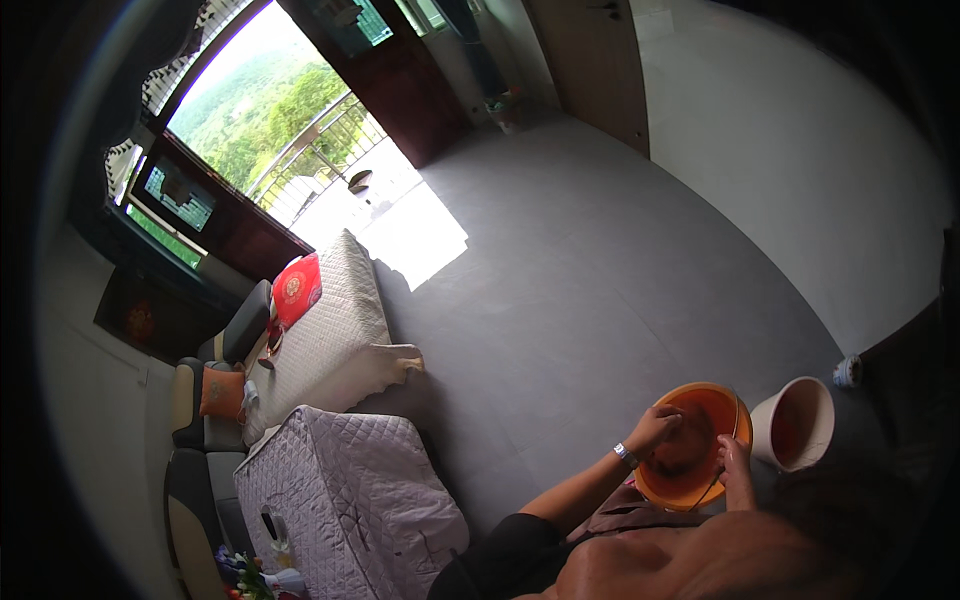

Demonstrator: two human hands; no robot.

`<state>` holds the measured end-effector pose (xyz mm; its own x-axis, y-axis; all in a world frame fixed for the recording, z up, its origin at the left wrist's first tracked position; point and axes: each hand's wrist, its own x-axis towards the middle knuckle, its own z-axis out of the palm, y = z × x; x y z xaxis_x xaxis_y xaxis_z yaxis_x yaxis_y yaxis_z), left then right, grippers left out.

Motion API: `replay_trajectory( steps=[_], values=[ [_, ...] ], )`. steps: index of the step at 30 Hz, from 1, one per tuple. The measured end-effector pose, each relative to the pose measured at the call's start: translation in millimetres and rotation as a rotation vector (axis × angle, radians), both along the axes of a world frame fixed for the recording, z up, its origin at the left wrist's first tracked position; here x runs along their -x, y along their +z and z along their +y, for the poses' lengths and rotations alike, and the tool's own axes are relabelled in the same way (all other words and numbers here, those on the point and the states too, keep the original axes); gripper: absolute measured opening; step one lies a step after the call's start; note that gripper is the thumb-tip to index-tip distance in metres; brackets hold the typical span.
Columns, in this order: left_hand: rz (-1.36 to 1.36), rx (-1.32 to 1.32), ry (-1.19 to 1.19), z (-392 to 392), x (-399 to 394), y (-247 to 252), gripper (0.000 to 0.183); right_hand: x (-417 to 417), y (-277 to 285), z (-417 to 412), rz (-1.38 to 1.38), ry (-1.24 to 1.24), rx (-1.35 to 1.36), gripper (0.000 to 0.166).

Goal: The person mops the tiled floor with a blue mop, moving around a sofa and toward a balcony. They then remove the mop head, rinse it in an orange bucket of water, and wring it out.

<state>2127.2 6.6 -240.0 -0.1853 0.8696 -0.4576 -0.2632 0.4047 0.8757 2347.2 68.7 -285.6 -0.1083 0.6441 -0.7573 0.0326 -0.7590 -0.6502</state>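
An orange bucket [721, 411] stands tilted toward me, close to my legs, with its thin wire handle lying across the right side of the opening. Over its mouth hangs my left hand [663, 426], fingers curled, a metal-banded watch [624, 455] on that wrist. My right hand [730, 457] is at the bucket's right inner rim beside the handle, fingers bent. Whether either hand grips something is too small and blurred to make out. Dark reddish-brown contents [679, 457] show at the bottom of the bucket, but their kind is unclear.
Right of the orange bucket stands a white bin [761, 424], with a small patterned container [847, 370] beyond it. Quilt-covered furniture [352, 480] and a sofa [187, 480] with cushions line the left. Grey floor [555, 300] runs toward an open doorway [300, 135] onto a railed balcony.
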Motion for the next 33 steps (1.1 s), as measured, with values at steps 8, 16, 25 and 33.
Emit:
replay_trajectory(
  steps=[8,16,25,33],
  values=[
    [0.028,-0.11,0.319,59,169,27,0.019,250,97,130,0.246,0.375,-0.14,0.012],
    [-0.12,-0.166,0.66,50,347,91,0.024,470,94,274,0.216,0.533,-0.104,0.015],
    [-0.223,0.083,1.108,-49,545,33,0.019,651,-68,393,0.226,0.466,0.017,0.02],
    [-0.133,-0.041,1.036,14,832,59,0.018,813,-62,441,-0.013,0.114,0.238,0.031]
  ],
)
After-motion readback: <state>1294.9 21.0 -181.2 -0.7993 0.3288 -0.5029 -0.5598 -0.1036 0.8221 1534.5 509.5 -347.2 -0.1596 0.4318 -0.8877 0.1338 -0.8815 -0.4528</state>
